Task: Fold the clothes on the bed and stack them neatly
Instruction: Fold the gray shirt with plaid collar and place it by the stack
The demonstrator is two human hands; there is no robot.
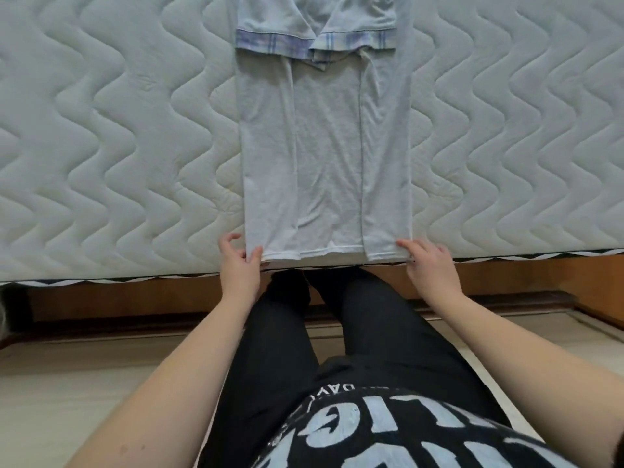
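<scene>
A pale blue-grey T-shirt (pixel 326 157) lies flat on the quilted white mattress (pixel 118 146), both sides folded inward into a long strip. Its two sleeves with plaid cuffs (pixel 280 42) cross at the far end. The hem lies along the mattress's near edge. My left hand (pixel 238 261) pinches the hem's left corner between thumb and fingers. My right hand (pixel 427 261) holds the hem's right corner, fingers lying on top of the cloth.
The mattress stretches wide to both sides of the shirt. Below its near edge runs a wooden bed frame (pixel 523 275), then a pale floor (pixel 67 383). My legs in black trousers stand against the frame.
</scene>
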